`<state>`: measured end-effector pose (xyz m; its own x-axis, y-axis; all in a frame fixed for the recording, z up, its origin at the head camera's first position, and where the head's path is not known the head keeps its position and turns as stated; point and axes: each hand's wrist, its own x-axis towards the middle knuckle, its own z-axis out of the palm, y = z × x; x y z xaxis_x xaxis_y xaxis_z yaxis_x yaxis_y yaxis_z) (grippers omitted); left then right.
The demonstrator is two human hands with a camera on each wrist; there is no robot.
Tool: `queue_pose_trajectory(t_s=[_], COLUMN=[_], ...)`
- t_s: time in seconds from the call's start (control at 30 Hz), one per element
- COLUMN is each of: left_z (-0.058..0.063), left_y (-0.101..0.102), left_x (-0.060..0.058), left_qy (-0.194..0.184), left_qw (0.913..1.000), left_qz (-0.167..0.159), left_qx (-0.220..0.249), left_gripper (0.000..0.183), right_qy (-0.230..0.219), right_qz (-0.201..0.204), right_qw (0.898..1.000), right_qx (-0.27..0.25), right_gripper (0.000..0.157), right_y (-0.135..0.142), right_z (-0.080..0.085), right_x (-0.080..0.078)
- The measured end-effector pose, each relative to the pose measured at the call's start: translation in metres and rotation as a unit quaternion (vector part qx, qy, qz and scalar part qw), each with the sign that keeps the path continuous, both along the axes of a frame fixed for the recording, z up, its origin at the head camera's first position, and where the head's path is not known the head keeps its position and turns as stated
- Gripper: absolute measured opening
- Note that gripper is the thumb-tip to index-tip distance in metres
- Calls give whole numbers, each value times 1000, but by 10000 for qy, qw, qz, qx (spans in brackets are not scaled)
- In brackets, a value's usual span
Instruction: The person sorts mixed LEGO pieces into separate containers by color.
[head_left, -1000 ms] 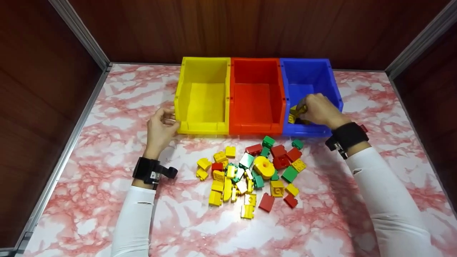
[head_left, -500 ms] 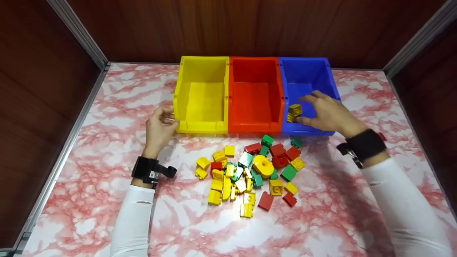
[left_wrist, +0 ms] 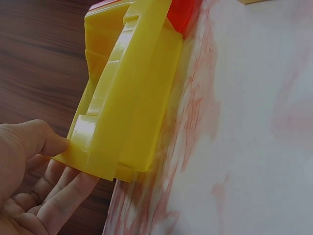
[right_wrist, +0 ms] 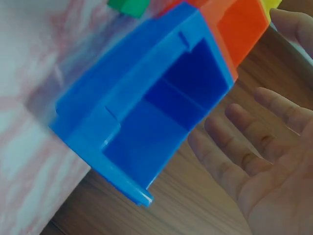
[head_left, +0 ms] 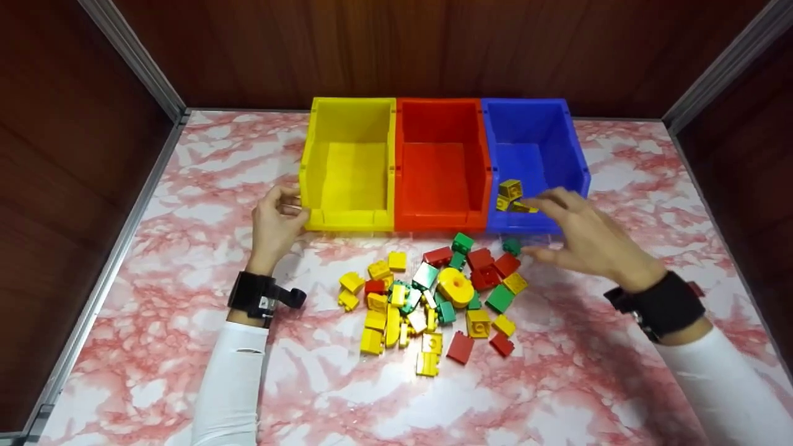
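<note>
My left hand point(head_left: 277, 229) is at the front left corner of the yellow bin point(head_left: 308, 167). In the left wrist view, the thumb and fingers point(left_wrist: 68, 200) pinch that corner of the bin. My right hand point(head_left: 585, 241) hovers by the front edge of the blue bin point(head_left: 579, 148), fingers spread and holding nothing. Inside the blue bin, a few yellow toy bricks point(head_left: 510, 188) lie at its front left. The right wrist view has the open palm point(right_wrist: 283, 181) beside the blue bin.
Between them stands the red bin point(head_left: 440, 218), side by side with both. In front lies a loose pile of yellow, red and green bricks point(head_left: 500, 299), with a round yellow piece point(head_left: 455, 288) among them. Dark wood panels point(head_left: 396, 49) enclose the marbled table point(head_left: 310, 396).
My right hand has let go of a yellow brick in the blue bin, opened and drawn back toward the front right. The left hand keeps its place on the yellow bin.
</note>
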<state>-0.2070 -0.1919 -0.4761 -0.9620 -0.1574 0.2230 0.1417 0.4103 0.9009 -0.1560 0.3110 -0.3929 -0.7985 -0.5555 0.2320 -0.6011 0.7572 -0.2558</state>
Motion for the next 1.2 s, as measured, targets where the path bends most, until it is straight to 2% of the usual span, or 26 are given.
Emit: queue_pose_trajectory(t_s=[0.1,0.3,0.5,0.73,0.93,1.07,1.2], left_z=[-1,0,0,1,2,2,2], left_y=[0,1,1,1,0,1,1], left_x=[0,0,0,2,3,2,1], left_qy=[-34,-109,-102,-63,-43,-69,-59], left_qw=[10000,9999,9999,10000,10000,9999,9999], left_qz=[-1,9,13,-8,-37,-28,-46], left_qx=[24,-37,34,47,63,98,101], left_gripper=[31,31,31,30,30,30,30], right_qy=[-104,-668,-1011,-1065,-1294,-1316,-1085], right_qz=[96,4,-142,-218,-225,-186,-183], right_qw=[9999,9977,9944,9937,9911,9911,9939], right_qx=[26,105,265,278,200,65,-19], right_gripper=[69,62,50,22,13,11,10], right_y=[-2,-11,-24,-39,-43,-41,-41], right_z=[-11,-36,-55,-70,-69,-60,-45], right_x=[8,15,12,3,1,2,3])
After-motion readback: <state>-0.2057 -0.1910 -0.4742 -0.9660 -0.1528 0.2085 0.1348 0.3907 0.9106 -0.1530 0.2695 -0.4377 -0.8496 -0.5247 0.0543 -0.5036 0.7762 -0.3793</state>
